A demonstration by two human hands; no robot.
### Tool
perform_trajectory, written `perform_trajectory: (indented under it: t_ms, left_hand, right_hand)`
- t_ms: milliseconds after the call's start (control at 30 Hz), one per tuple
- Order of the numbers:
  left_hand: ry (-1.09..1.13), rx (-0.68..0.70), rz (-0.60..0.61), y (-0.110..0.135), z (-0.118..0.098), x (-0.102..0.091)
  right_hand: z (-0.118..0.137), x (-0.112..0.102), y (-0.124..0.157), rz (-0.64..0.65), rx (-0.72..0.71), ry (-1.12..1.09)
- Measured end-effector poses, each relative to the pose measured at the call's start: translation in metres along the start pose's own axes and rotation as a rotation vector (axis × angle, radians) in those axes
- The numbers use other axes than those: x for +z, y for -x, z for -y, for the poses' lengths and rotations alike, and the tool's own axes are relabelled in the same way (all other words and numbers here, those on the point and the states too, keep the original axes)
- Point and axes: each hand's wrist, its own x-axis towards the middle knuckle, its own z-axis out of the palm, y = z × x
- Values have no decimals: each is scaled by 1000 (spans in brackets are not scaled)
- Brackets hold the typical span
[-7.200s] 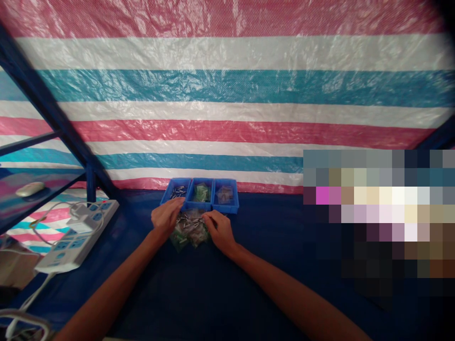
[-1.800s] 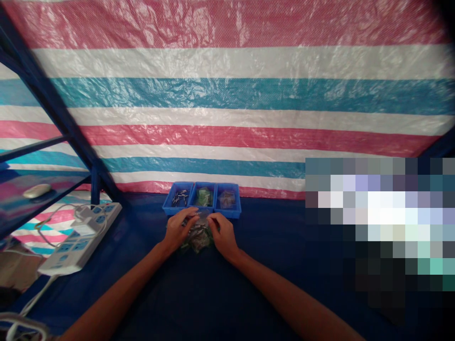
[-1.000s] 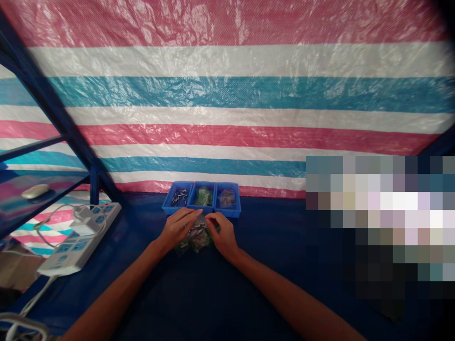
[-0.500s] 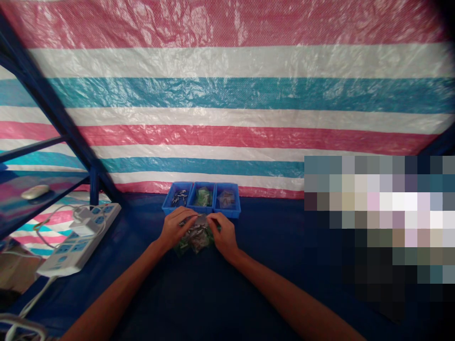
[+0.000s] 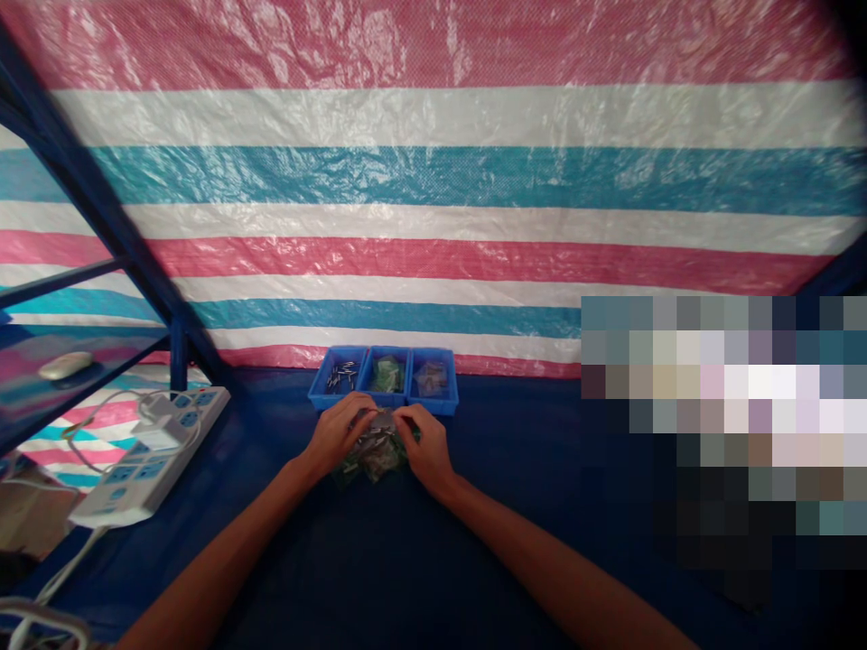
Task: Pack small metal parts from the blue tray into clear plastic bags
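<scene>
On the far left, a computer mouse (image 5: 66, 365) rests on a blue metal shelf (image 5: 88, 336); below it lies a white power strip (image 5: 149, 456) on the dark blue cloth (image 5: 515, 551); the left hand (image 5: 333, 435) curls inward, its fingers pinching the top of a clear plastic bag (image 5: 376, 454) holding metal pins and green packets; the bag lies on the cloth, just in front of a blue three-compartment tray (image 5: 383, 351); the right hand (image 5: 421, 442) pinches the bag's other side, the hands nearly touching; the tray's left compartment holds loose metal pins (image 5: 342, 377).
</scene>
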Motion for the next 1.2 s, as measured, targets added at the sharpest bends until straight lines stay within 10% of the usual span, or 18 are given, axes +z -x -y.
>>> perform_trajectory:
  t_ms: [467, 1200]
  left_hand:
    - [-76, -44, 113, 5, 5, 4]
    - [-64, 12, -85, 9, 5, 10]
  right_hand:
    - [1, 1, 1, 42, -55, 1]
    - [2, 1, 1, 34, -42, 25]
